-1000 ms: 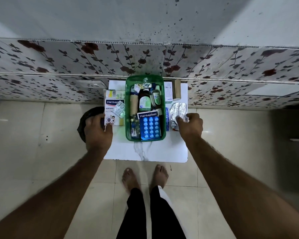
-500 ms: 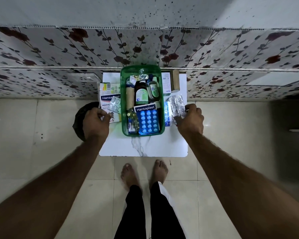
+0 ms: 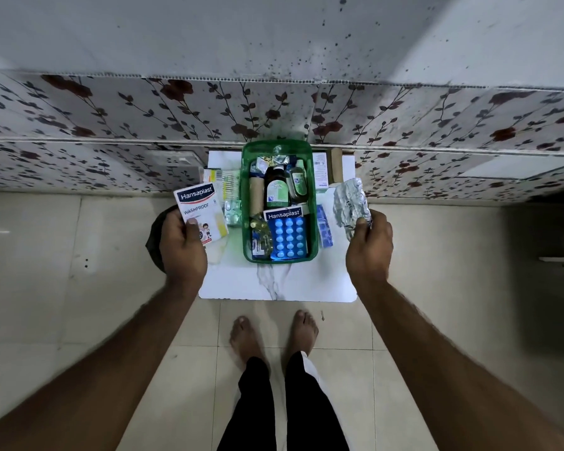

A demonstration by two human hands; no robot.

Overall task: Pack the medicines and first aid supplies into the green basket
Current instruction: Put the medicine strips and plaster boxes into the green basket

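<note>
I hold both forearms stretched forward over the tiled floor, hands level on either side of the green basket [image 3: 312, 177]. My left hand [image 3: 182, 245] grips a Hansaplast box [image 3: 198, 213] by its near edge, thumb on its face, the box raised and tilted over the left edge of the white board [image 3: 274, 284]. My right hand [image 3: 369, 247] pinches the near end of a silver blister strip [image 3: 350, 201], held upright to the right of the basket. The basket sits at the middle of the board's far half, packed with a dark bottle [image 3: 276, 187], a blue blister pack [image 3: 289, 237] and other items. A blue strip [image 3: 324, 230] lies just beside its right wall.
</note>
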